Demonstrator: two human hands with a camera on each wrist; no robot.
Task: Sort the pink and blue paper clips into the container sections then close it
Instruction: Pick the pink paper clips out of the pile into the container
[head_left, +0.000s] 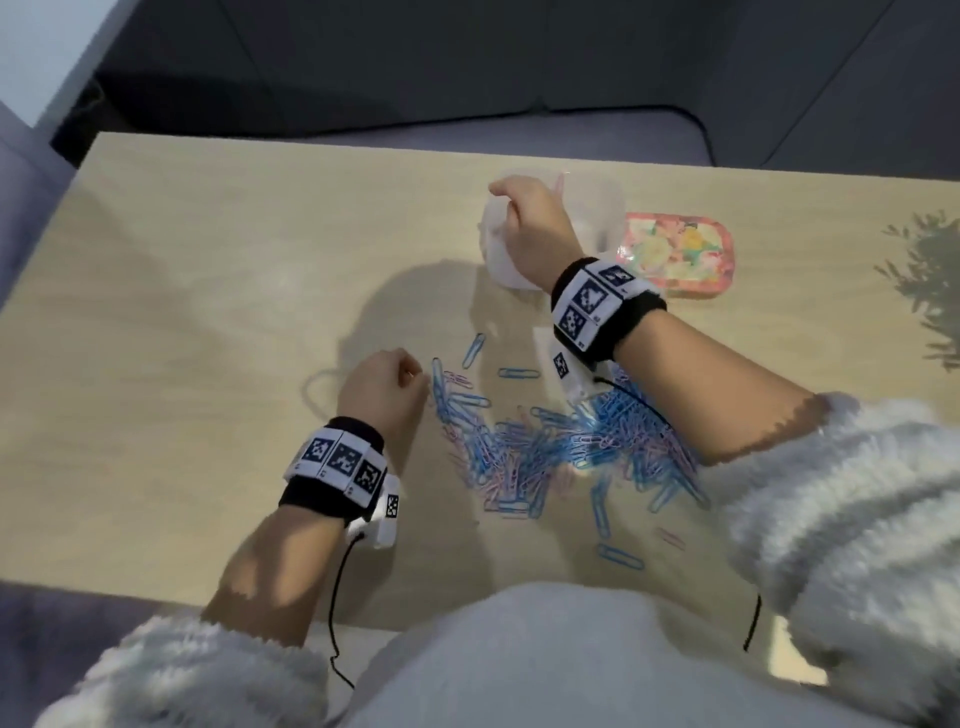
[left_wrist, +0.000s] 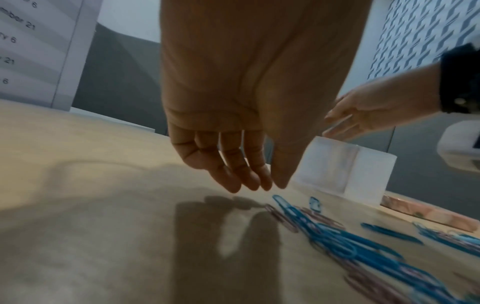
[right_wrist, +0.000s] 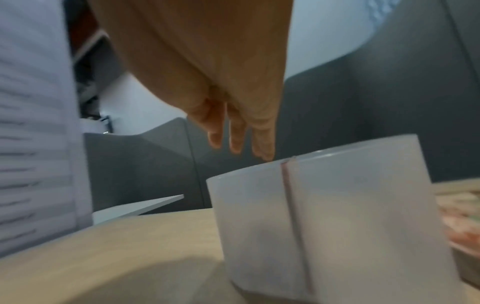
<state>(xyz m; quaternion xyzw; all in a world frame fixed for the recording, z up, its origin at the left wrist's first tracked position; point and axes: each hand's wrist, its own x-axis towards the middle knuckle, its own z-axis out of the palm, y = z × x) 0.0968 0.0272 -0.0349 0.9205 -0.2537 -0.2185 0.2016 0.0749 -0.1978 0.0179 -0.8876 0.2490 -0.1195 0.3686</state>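
- While our right fingers (right_wrist: 262, 144) hang straight and empty over the container (right_wrist: 337, 216), we could knock it over.
- Our left fingers (left_wrist: 233, 174) droop loose, empty; clips (head_left: 545, 447) lie just right of them, easily scattered.

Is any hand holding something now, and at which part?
Nothing is held: left hand hangs open over the table; right hand hovers open above the container.
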